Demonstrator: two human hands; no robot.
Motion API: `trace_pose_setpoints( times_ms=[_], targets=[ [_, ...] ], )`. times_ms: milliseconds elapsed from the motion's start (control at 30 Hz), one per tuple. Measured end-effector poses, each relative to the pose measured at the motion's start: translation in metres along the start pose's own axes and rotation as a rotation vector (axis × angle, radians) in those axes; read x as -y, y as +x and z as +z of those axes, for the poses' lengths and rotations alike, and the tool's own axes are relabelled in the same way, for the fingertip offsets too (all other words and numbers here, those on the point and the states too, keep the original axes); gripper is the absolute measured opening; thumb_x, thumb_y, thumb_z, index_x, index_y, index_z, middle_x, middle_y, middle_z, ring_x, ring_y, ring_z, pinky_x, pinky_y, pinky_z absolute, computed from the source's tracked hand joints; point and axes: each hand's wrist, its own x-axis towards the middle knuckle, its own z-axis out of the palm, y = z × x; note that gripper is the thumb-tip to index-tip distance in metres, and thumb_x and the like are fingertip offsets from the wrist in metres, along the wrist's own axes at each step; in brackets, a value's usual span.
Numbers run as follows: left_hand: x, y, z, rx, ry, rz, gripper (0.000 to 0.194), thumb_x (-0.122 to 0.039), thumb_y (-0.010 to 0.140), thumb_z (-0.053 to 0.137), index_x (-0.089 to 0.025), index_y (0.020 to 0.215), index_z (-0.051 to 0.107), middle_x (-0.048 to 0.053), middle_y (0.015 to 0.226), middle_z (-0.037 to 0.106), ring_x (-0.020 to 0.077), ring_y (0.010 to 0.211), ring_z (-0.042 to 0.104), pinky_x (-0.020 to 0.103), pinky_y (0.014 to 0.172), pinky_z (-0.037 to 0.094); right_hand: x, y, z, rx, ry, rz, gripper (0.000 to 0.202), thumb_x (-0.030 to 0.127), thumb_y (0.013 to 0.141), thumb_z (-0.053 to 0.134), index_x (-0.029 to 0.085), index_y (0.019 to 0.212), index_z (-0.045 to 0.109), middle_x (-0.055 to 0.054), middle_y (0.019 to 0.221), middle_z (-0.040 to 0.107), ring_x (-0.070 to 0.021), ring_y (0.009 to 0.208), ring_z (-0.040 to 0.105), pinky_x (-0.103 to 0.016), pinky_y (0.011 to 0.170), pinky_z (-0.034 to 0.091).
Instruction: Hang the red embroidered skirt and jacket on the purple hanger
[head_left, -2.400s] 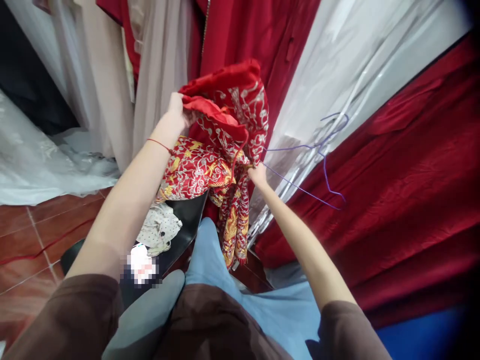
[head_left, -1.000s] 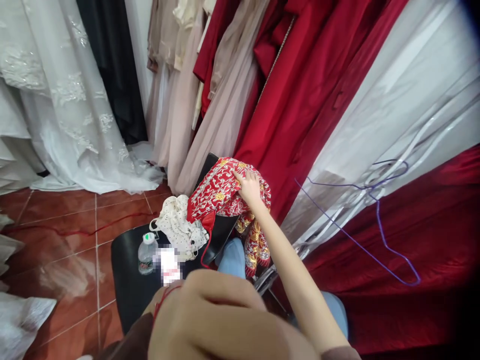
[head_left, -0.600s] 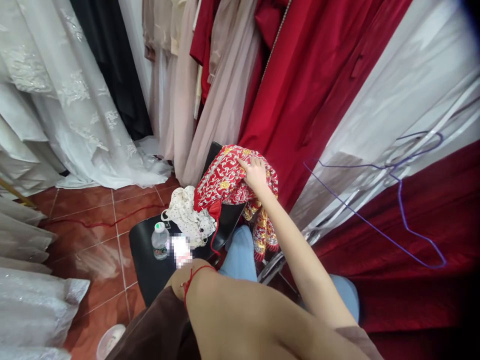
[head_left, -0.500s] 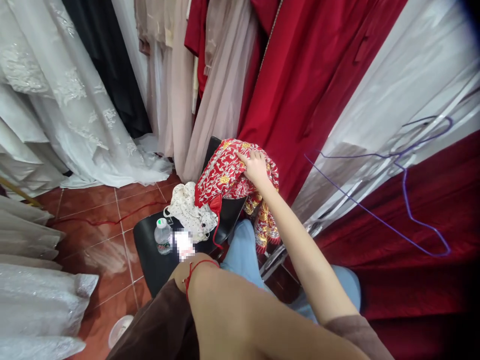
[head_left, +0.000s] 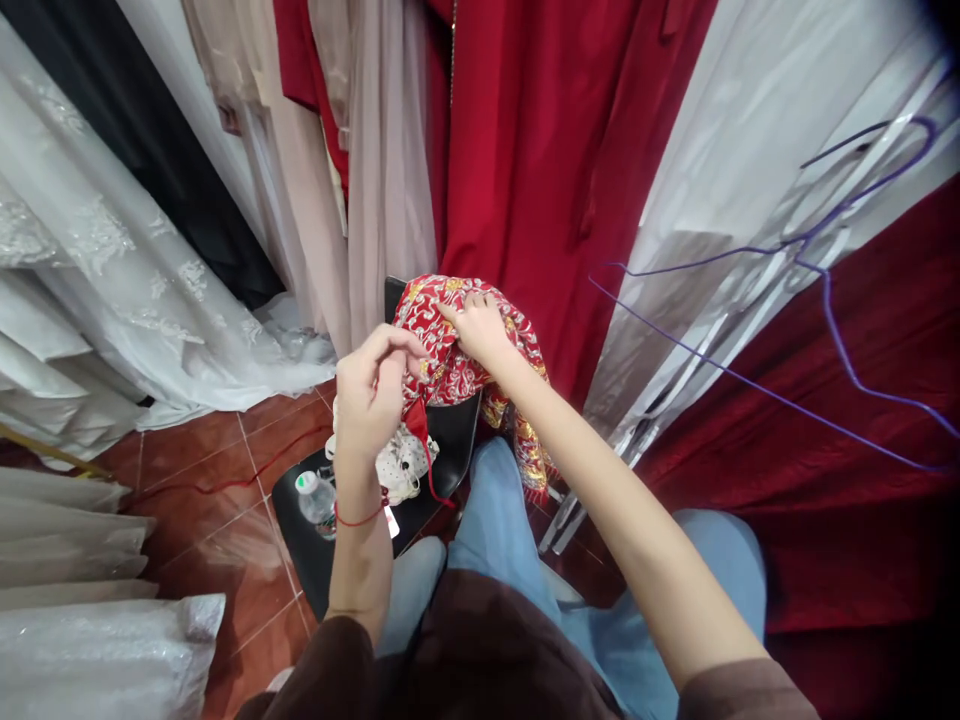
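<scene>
Over the back of a black chair (head_left: 454, 435) drapes a red patterned garment (head_left: 452, 378), the right hand (head_left: 482, 330) resting loosely spread on it, the left hand (head_left: 371, 390) curled close by, whether pinching anything I cannot tell

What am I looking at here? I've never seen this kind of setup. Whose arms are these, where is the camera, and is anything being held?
There is no machine: these are a person's own bare arms. The camera is worn on the head, looking forward and down, so you see roughly what the wearer sees.

The right hand rests on a red patterned garment draped over a black chair. The left hand, fingers curled, is in front of the garment; I can't tell whether either hand grips it. On the seat are a dotted white cloth and a clear bottle. To the right is a purple hanger.
</scene>
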Motion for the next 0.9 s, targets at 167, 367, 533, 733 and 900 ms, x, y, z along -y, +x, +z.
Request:
trace_pose_setpoints(
  times_ms=[167,367,533,733,900],
  targets=[
    [0.089,0.052,0.021,0.975,0.095,-0.647,0.028,-0.041,0.078,0.068,-0.013,0.078,0.071,0.008,0.067,0.072,0.0199,0.065,0.069,0.022,0.048,0.048,-0.008,0.004,-0.005,0.004,0.029,-0.057,0.048,0.015,0.097,0.041,0.020,0.142,0.056,-0.018,0.111,0.070,-0.0302,0.110,0.060,-0.043,0.095,0.034],
    [0.131,0.026,0.028,0.576,-0.067,-0.884,0.058,-0.071,0.086,0.050,-0.016,0.089,0.070,0.012,0.079,0.074,0.0247,0.075,0.074,0.026,0.047,0.052,-0.016,0.010,-0.010,-0.005,0.174,-0.009,0.045,0.017,0.100,0.036,0.022,0.138,0.059,-0.016,0.101,0.074,-0.0277,0.103,0.067,-0.039,0.089,0.039],
    [0.125,0.023,0.029,-0.146,0.023,-0.710,0.063,-0.077,0.080,0.054,-0.017,0.086,0.067,0.018,0.093,0.075,0.0322,0.086,0.074,0.035,0.059,0.058,-0.034,0.009,-0.019,-0.018,0.398,0.163,0.052,0.026,0.098,0.046,0.029,0.150,0.047,-0.011,0.102,0.077,-0.0263,0.097,0.071,-0.035,0.082,0.046],
    [0.060,0.063,0.100,-0.205,-0.480,-0.436,0.061,-0.062,0.081,0.065,-0.017,0.122,0.066,0.013,0.121,0.072,0.0291,0.119,0.066,0.043,0.099,0.057,-0.089,-0.023,-0.034,-0.078,0.567,0.424,0.047,0.041,0.103,0.038,0.034,0.147,0.051,-0.009,0.109,0.077,-0.0258,0.096,0.073,-0.032,0.077,0.049],
    [-0.013,0.083,0.185,-0.326,-0.572,-0.094,0.037,-0.048,0.086,0.068,-0.022,0.112,0.069,0.005,0.131,0.067,0.0232,0.132,0.057,0.038,0.115,0.047,-0.154,-0.092,-0.032,-0.326,0.854,0.354,0.039,0.029,0.095,0.047,0.028,0.126,0.070,-0.004,0.115,0.076,-0.0255,0.105,0.070,-0.032,0.087,0.050]
  ],
)
